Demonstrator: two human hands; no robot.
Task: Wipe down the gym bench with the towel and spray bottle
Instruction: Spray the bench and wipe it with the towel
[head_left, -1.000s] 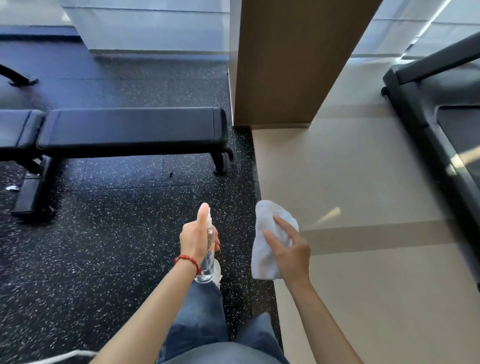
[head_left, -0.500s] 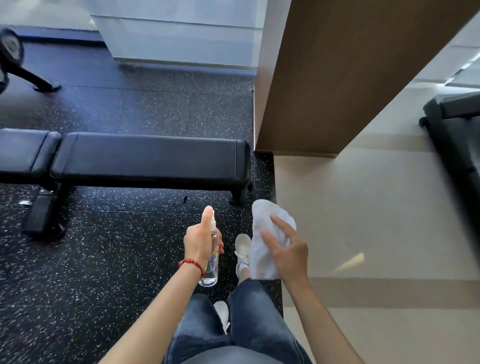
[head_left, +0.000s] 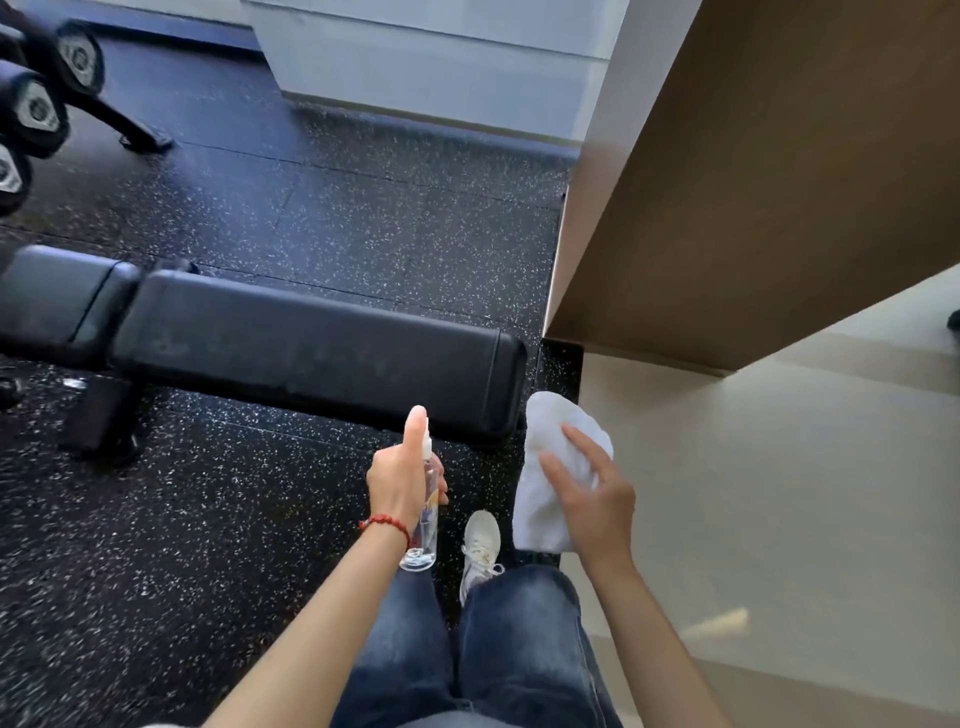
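left hand (head_left: 397, 480) grips the spray bottle (head_left: 423, 525) upright, thumb raised over the nozzle, lower centre of frame. right hand (head_left: 592, 499) holds the white towel (head_left: 545, 467) draped under spread fingers, just right of it. change since a second ago: gym bench (head_left: 311, 353) has grown and slid down to mid frame, its right end now just above both hands. judgement: approach is nearly finished; pad looks dry, spraying not yet begun.
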